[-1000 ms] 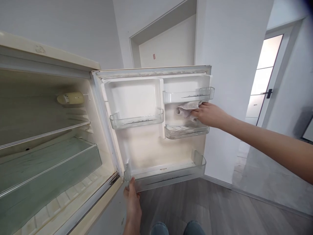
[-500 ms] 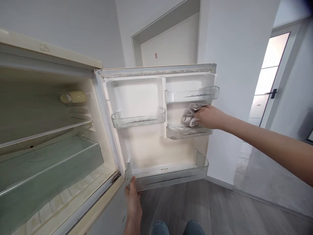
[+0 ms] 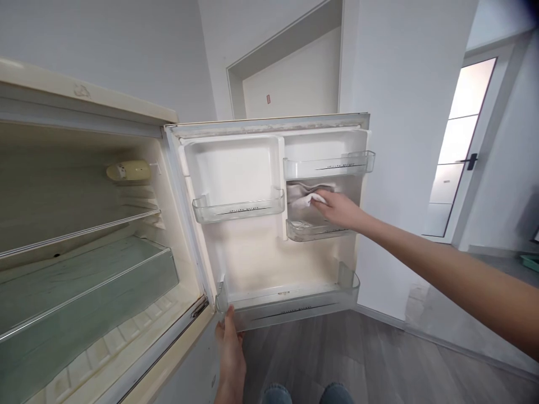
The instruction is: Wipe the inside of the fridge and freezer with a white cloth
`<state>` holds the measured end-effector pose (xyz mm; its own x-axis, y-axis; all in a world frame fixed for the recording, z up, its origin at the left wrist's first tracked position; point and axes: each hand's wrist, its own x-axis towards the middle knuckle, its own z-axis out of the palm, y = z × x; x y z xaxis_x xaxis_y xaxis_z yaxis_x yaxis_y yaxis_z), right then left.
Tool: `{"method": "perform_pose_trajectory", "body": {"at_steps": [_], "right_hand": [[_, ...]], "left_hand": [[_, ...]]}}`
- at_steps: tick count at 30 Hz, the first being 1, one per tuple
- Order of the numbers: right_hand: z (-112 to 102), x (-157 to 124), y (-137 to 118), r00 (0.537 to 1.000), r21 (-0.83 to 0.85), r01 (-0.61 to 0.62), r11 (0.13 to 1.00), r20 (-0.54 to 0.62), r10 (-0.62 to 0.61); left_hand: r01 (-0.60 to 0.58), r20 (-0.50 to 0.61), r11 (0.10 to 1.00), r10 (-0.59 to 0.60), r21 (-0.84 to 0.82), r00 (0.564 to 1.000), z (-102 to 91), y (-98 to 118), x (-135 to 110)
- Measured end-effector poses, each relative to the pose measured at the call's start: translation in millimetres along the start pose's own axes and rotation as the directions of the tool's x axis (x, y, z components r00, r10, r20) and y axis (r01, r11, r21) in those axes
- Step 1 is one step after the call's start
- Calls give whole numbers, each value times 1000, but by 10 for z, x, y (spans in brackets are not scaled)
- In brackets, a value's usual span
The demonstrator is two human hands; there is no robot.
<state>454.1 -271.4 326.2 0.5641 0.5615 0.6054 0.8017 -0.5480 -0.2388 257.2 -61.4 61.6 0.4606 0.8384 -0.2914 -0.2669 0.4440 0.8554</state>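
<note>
My right hand [image 3: 334,207] grips a pale cloth [image 3: 306,197] against the inner panel of the open fridge door [image 3: 269,252], between the upper right door shelf [image 3: 328,166] and the middle right door shelf [image 3: 315,231]. Some of the fingers are hidden behind the cloth. Low on the hinge side, my left hand [image 3: 230,348] is closed on the left end of the clear bottom door shelf [image 3: 295,314]. Its thumb shows in front, while the other fingers are mostly out of sight underneath.
The fridge interior [image 3: 54,157] on the left has a glass shelf [image 3: 80,233] and a greenish clear drawer [image 3: 92,297]. Another door shelf [image 3: 238,211] is at the upper left of the door. A white wall [image 3: 396,140] stands right behind the door, above a grey wood floor [image 3: 311,353].
My right hand has moved left with the cloth, toward the door's middle divider, and the cloth is now more spread out. My left hand stays in place.
</note>
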Motion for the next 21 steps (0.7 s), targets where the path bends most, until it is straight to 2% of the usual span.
{"method": "perform_pose_trajectory", "body": {"at_steps": [2, 4, 5, 7, 9, 11, 13, 15, 17, 21], "right_hand": [[25, -6, -1, 992, 10, 34, 999, 123, -35], [21, -1, 15, 979, 32, 7, 999, 204, -13], [10, 5, 25, 979, 53, -27, 998, 205, 16], [-16, 16, 34, 988, 111, -92, 990, 136, 76], [-37, 13, 17, 991, 175, -113, 978, 88, 99], [-50, -14, -26, 984, 199, -85, 976, 168, 51], [-66, -56, -80, 949, 189, -36, 981, 313, -26], [-96, -96, -117, 912, 187, 10, 982, 402, -86], [-137, -122, -118, 897, 210, 33, 977, 424, -121], [-225, -148, -12, 904, 203, 44, 978, 409, -125]], "left_hand": [[-2, 6, 1000, 2, 10, 1000, 1, -6, 3], [2, -1, 1000, -2, 22, 1000, 6, -4, -5], [1, -4, 1000, -1, 24, 1000, 10, -1, -10], [-1, -10, 1000, 1, 20, 1000, 18, 5, -22], [-2, -5, 1000, 2, 22, 1000, 24, 8, -26], [-6, 0, 1000, 6, 28, 1000, 25, 7, -22], [-15, 0, 1000, 15, 26, 1000, 18, 3, -12], [-12, -9, 1000, 12, 20, 1000, 6, -2, 0], [-8, -13, 1000, 8, 13, 1000, -9, -8, 11], [-12, -26, 1000, 13, 7, 1000, -27, -11, 26]]}}
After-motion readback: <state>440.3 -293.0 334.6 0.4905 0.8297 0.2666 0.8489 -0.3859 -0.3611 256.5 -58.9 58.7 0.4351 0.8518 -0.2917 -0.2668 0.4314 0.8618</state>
